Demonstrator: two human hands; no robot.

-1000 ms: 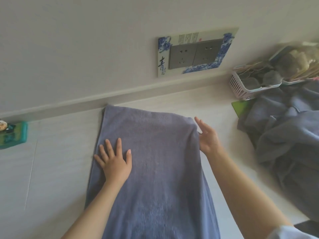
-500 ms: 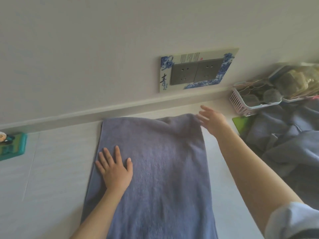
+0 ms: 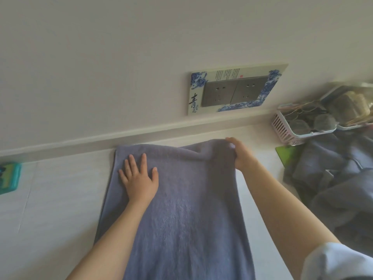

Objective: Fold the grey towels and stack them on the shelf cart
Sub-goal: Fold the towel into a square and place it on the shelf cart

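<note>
Looking down at a grey towel (image 3: 181, 209) spread lengthwise on a pale desk (image 3: 50, 199), far edge lying close to the raised strip at the foot of a white wall (image 3: 121, 57). Left hand (image 3: 139, 178) lying flat on the towel near its far left corner, palm down, fingers (image 3: 131, 162) straight and slightly spread, pressing the cloth against the desk. Right hand (image 3: 242, 154) at the far right corner, thumb and fingers curled around the edge, pinching the cloth and raising it a little so that a soft ridge runs along the far edge. Both forearms bare, a white sleeve (image 3: 333, 261) showing at the lower right. Heaped at the right side of the desk, well apart from the spread towel, a pile of more grey towels (image 3: 339, 188), crumpled and unfolded. Behind that pile, against the wall, a pink slatted basket (image 3: 282, 126) holding small items too blurred to name, and beside the pile a green flat object (image 3: 286, 154) partly hidden under the cloth. Fixed on the wall above the towel, a double power socket (image 3: 234, 91) framed in a blue and white patterned surround. Sitting at the far left edge, a small teal box (image 3: 9, 176), cut off by the frame
</note>
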